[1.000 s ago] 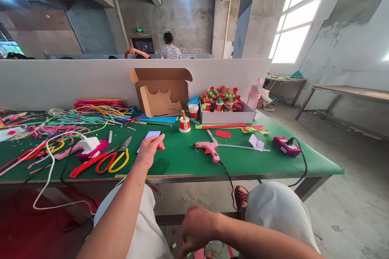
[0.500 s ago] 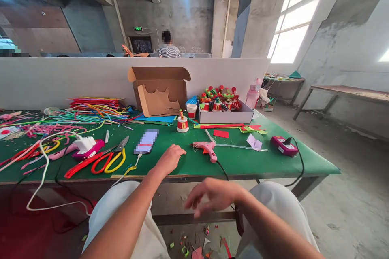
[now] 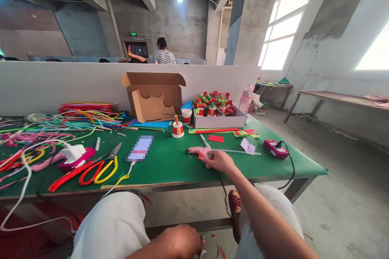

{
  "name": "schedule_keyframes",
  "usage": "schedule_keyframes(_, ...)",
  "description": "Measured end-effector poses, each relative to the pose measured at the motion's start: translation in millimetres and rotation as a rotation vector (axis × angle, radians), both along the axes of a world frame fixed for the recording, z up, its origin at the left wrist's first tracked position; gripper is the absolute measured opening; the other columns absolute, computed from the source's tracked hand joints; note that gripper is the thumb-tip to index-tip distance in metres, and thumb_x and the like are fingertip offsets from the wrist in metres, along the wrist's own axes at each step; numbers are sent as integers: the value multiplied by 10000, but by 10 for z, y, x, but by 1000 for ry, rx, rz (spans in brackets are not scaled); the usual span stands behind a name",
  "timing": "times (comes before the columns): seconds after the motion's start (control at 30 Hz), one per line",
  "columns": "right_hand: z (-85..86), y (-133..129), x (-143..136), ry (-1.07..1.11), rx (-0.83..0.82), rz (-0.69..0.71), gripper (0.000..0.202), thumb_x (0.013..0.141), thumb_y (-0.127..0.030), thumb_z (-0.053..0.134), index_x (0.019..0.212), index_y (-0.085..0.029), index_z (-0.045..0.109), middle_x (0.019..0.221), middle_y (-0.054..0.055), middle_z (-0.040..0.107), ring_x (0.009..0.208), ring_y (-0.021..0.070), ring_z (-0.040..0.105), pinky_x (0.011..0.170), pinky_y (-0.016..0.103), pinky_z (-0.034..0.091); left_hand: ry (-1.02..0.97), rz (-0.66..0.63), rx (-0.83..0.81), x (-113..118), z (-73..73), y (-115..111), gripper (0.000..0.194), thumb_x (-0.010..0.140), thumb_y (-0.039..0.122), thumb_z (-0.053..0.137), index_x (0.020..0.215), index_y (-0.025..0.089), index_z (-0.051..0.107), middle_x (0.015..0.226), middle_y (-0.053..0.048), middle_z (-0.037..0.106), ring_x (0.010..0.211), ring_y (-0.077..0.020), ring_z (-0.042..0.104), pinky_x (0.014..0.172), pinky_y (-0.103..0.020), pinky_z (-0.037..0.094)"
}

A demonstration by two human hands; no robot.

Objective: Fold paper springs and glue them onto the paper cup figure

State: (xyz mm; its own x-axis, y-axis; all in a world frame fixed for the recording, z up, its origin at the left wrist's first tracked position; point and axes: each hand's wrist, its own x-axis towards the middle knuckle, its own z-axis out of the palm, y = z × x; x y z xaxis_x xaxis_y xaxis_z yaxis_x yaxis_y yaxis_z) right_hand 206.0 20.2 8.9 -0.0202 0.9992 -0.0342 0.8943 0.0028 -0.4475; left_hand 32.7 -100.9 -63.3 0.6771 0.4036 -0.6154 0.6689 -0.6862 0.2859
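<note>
My right hand (image 3: 221, 161) is closed around the handle of a pink hot glue gun (image 3: 197, 151), which lies on the green tabletop with its nozzle to the left. A clear glue stick (image 3: 240, 151) sticks out of its back end. My left hand (image 3: 182, 239) is low between my knees, below the table edge; its fingers are hidden, so what it holds cannot be seen. Behind the glue gun stands a red and white paper cup figure (image 3: 178, 129) with a striped coil on top and dark coiled arms. A red paper piece (image 3: 215, 139) lies near the gun.
On the left are scissors (image 3: 105, 166), a phone (image 3: 140, 148), a power strip (image 3: 77, 158) and piled pipe cleaners (image 3: 82, 119). A cardboard box (image 3: 154, 83) and a white box (image 3: 219, 121) of finished figures stand at the back. Another power strip (image 3: 276, 149) sits right.
My right hand has moved up from above my lap onto the glue gun's handle. My left hand has left the table and dropped between my knees.
</note>
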Motion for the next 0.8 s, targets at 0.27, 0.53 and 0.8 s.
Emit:
schedule_keyframes(0.27, 103, -137, -233, -190, 57, -26, 246, 722, -342, 564, 868, -225, 723, 846, 65, 739, 816, 235, 682, 628, 260, 431, -49, 265, 79, -180, 141, 125, 391, 751, 242, 587, 1135, 264, 663, 1195, -103, 667, 1099, -319, 619, 909, -423, 483)
schedule_keyframes(0.53, 340, -403, -191, -259, 227, -85, 311, 768, -339, 504, 991, -206, 674, 898, 83, 741, 807, 243, 692, 622, 270, 415, -30, 257, 17, -147, -14, 70, 401, 697, 206, 586, 1073, 310, 681, 1137, -84, 688, 1039, -329, 647, 836, -423, 506)
schedule_keyframes(0.8, 487, -332, 464, -297, 205, -394, 299, 800, -395, 490, 946, -214, 679, 884, 87, 733, 847, 239, 680, 656, 276, 419, 46, 182, 61, -68, 96, 82, 362, 702, 173, 580, 1036, 239, 705, 1080, -123, 705, 1036, -311, 648, 864, -417, 514)
